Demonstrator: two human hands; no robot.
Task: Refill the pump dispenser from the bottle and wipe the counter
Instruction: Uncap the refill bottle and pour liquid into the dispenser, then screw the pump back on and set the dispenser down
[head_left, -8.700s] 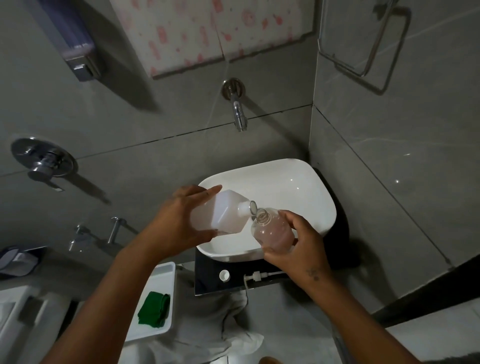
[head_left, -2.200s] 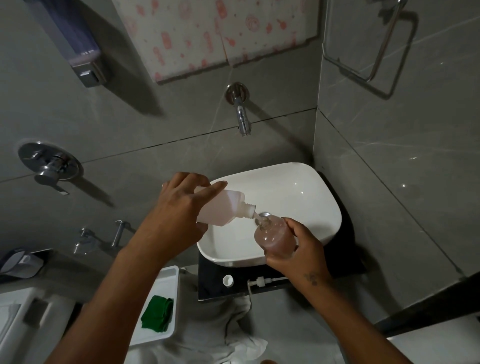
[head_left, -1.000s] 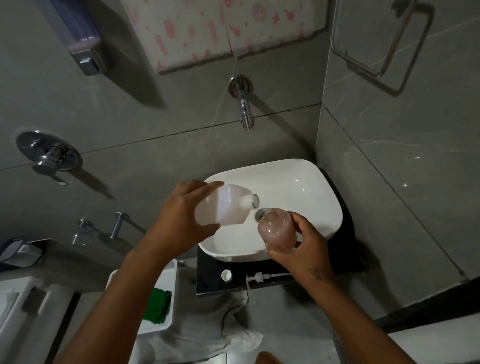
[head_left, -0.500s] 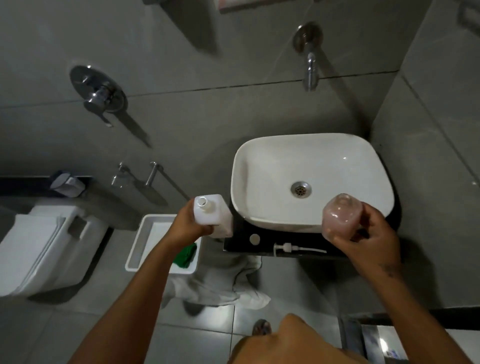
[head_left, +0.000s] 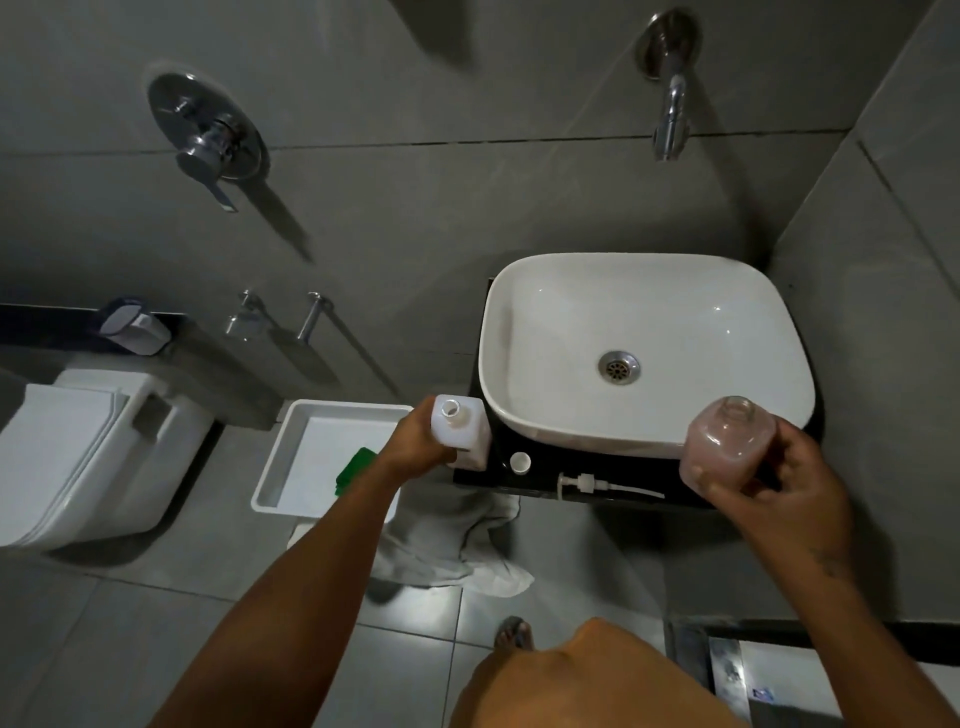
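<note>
My left hand (head_left: 415, 441) grips the white refill bottle (head_left: 462, 428), upright and uncapped, at the left end of the black counter (head_left: 540, 480). My right hand (head_left: 779, 480) holds the clear dispenser bottle (head_left: 727, 441), open-necked with pinkish liquid inside, in front of the white basin (head_left: 644, 353). The pump head (head_left: 597, 484) with its tube lies flat on the counter's front strip. A small white cap (head_left: 520, 462) sits beside the refill bottle. A green cloth (head_left: 353, 467) lies in a white tray (head_left: 291, 457) to the left, partly hidden by my left arm.
A wall spout (head_left: 670, 119) hangs above the basin. A toilet (head_left: 88, 457) stands at the left, with a mixer valve (head_left: 208, 135) on the wall above. A pale towel (head_left: 452, 545) lies on the floor under the counter. My knee and foot show at the bottom.
The two bottles, earlier held mouth to mouth over the basin, have parted. The refill bottle went upright down to the counter's left end; the dispenser moved right. My view tilted downward.
</note>
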